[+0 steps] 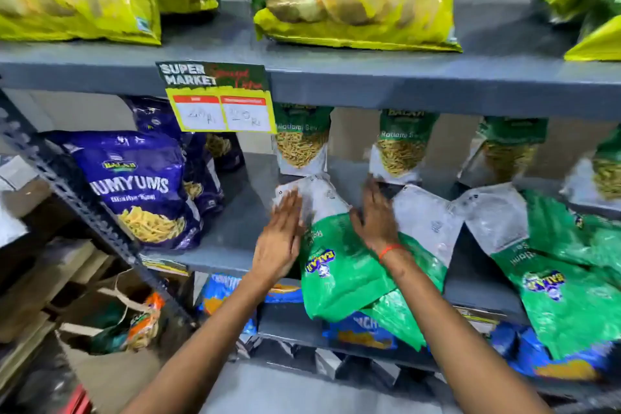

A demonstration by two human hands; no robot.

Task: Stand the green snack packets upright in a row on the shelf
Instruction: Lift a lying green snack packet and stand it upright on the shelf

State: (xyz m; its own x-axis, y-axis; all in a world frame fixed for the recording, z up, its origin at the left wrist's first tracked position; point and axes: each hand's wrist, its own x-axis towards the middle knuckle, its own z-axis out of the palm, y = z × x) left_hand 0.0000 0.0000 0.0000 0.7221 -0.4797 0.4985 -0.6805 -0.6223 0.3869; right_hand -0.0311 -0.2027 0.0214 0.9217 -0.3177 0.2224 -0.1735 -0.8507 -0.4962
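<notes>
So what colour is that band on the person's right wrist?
Orange-red, a thin band around the right wrist; the head view shows it clearly.

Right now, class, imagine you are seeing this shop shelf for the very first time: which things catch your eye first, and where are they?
Two bare hands, the left hand and right hand, press flat on a green snack packet lying toppled at the middle shelf's front edge. Behind it, more green packets stand upright in a row. A yellow price tag hangs from the shelf above, and purple snack bags stand to the left.
</notes>
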